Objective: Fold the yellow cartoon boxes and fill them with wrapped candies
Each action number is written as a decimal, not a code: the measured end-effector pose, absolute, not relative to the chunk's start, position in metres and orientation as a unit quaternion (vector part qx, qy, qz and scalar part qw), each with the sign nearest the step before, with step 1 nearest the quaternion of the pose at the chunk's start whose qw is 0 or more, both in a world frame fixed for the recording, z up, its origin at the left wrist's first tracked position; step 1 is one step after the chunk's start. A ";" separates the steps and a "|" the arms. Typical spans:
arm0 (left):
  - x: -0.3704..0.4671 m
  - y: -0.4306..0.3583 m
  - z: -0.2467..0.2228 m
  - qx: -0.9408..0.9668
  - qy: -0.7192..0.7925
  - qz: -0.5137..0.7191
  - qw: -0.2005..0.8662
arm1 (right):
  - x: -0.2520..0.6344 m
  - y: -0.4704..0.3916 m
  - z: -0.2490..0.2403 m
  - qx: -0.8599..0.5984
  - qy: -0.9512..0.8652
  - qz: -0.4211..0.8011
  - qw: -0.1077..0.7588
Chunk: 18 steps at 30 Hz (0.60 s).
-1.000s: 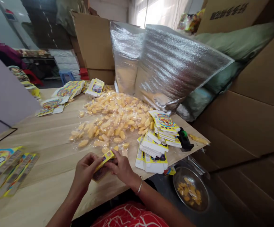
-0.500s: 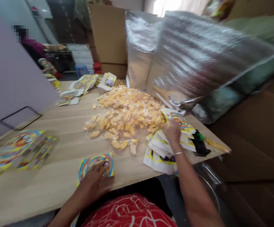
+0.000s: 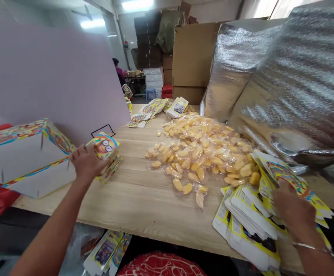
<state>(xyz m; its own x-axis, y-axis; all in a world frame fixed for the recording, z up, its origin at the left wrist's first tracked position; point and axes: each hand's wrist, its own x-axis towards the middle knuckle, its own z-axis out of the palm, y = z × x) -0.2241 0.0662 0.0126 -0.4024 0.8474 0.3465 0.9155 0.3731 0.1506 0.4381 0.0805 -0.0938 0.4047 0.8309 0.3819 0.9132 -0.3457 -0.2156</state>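
Left hand at the stack, right hand at the cartons

The box [image 3: 106,147] lies print up atop a stack [image 3: 111,168] on the desk [image 3: 144,203], its goggles toward the right; the left hand [image 3: 86,161] hides too much to show its long axis. That hand's fingers spread over it; whether they clamp, I cannot tell. The right hand [image 3: 295,209] curls on flat cartons [image 3: 288,172], grip unclear. A display box [image 3: 56,177] crowds the left hand; packets [image 3: 201,149] lie between both hands. Half a second ago, the left hand covered a box near the desk's front edge.
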 end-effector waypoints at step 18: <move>-0.031 0.013 -0.037 -0.693 -0.364 -0.162 -0.601 | 0.177 -0.011 -0.043 -0.239 -0.844 0.139 0.460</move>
